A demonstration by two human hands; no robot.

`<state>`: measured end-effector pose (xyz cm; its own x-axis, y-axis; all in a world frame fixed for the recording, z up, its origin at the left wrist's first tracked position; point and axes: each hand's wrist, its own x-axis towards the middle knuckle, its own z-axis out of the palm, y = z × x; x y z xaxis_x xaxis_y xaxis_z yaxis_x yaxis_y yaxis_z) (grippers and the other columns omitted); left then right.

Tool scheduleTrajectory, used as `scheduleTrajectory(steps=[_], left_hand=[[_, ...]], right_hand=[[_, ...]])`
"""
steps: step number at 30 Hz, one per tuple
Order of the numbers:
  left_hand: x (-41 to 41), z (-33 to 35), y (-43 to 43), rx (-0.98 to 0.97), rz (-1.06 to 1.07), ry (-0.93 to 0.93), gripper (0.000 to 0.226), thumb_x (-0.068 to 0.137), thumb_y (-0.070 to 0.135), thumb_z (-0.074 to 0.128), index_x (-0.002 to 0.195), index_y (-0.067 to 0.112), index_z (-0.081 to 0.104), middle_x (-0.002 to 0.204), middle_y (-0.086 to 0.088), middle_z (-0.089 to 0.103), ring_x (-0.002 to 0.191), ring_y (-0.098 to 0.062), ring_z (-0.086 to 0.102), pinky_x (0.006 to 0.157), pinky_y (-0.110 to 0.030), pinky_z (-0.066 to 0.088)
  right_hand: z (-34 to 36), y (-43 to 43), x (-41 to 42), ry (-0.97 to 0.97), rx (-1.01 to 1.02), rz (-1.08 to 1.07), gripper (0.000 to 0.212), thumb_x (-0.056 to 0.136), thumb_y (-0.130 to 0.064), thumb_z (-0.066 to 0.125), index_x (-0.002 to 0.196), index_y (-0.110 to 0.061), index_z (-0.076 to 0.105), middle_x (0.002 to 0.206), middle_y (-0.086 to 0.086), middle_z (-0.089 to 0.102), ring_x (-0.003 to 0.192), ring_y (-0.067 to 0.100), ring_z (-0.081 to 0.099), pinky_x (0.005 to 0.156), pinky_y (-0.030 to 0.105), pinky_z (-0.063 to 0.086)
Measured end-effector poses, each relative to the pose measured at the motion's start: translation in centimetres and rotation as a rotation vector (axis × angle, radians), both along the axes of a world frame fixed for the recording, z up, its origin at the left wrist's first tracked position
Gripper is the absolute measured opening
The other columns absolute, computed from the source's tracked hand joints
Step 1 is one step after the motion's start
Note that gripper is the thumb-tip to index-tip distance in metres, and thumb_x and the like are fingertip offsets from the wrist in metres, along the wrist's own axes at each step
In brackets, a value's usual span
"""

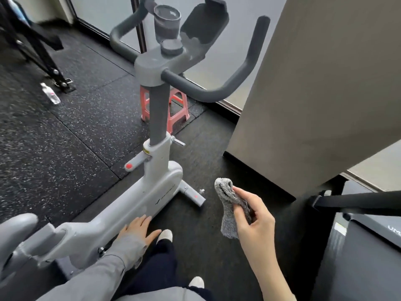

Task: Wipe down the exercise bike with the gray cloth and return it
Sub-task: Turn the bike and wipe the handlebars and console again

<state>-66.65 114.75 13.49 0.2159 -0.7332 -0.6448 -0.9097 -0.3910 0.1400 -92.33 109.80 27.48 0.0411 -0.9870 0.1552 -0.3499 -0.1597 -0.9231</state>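
dark speckled rubber floor [65, 131], a pillar [314, 83] at right. exercise bike [152, 192] stands centre, pink stool [178, 105] behind. right hand [253, 213] pinches the gray cloth [230, 205], off the bike; left hand [138, 229] lies flat, open, on its frame.

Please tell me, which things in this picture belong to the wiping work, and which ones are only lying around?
Belong to the job:
gray cloth, held in the right hand
exercise bike, with the left hand resting on its frame

Just lying about:
plastic bottle on the floor
pink stool behind the bike
cup in the bike's holder
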Motion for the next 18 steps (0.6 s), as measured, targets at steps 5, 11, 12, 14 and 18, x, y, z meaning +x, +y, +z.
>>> scheduleTrajectory(steps=[5,11,12,14,18], left_hand=[[2.6,-0.3,-7.0,-0.1,-0.049,-0.009,0.07,0.092,0.059,0.03,0.149,0.023,0.012,0.158,0.007,0.01,0.145,-0.01,0.012,0.119,-0.031,0.014],[6.6,6.2,-17.7,-0.6,-0.126,0.238,0.127,0.058,0.086,-0.015,0.136,0.006,0.046,0.139,-0.014,0.049,0.13,-0.024,0.046,0.109,-0.027,0.031],[7.4,7.8,-19.3,-0.783,-0.143,0.263,0.115,0.071,0.081,-0.004,0.124,0.001,0.058,0.123,-0.019,0.062,0.116,-0.029,0.059,0.102,-0.029,0.037],[8.9,10.9,-22.2,-1.107,-0.2,0.259,0.084,0.09,0.062,0.02,0.104,-0.004,0.069,0.098,-0.02,0.071,0.091,-0.031,0.069,0.085,-0.033,0.048],[11.5,16.3,-26.9,-1.468,-0.243,0.208,0.04,0.081,0.034,0.061,0.103,0.001,0.071,0.093,-0.015,0.069,0.088,-0.024,0.06,0.08,-0.038,0.046]], right_hand=[[0.3,-5.1,4.3,0.008,-0.039,-0.021,0.054,0.08,0.012,0.06,0.102,-0.036,0.064,0.104,-0.007,0.069,0.1,0.005,0.064,0.087,0.016,0.048],[3.2,-11.9,11.4,-0.032,-0.167,-0.12,0.043,0.08,0.014,0.062,0.1,-0.024,0.066,0.102,-0.005,0.066,0.097,0.001,0.062,0.085,0.009,0.044],[3.9,-13.0,12.7,-0.042,-0.203,-0.141,0.039,0.08,0.01,0.063,0.101,-0.024,0.066,0.103,-0.006,0.065,0.097,0.001,0.062,0.086,0.009,0.044],[5.4,-15.1,15.3,-0.05,-0.287,-0.188,0.032,0.081,0.0,0.061,0.102,-0.024,0.066,0.105,-0.011,0.064,0.099,-0.001,0.061,0.088,0.011,0.044],[7.8,-19.6,19.4,0.038,-0.423,-0.265,0.025,0.082,-0.002,0.061,0.104,-0.01,0.068,0.102,-0.006,0.063,0.099,-0.004,0.058,0.09,0.01,0.041]])
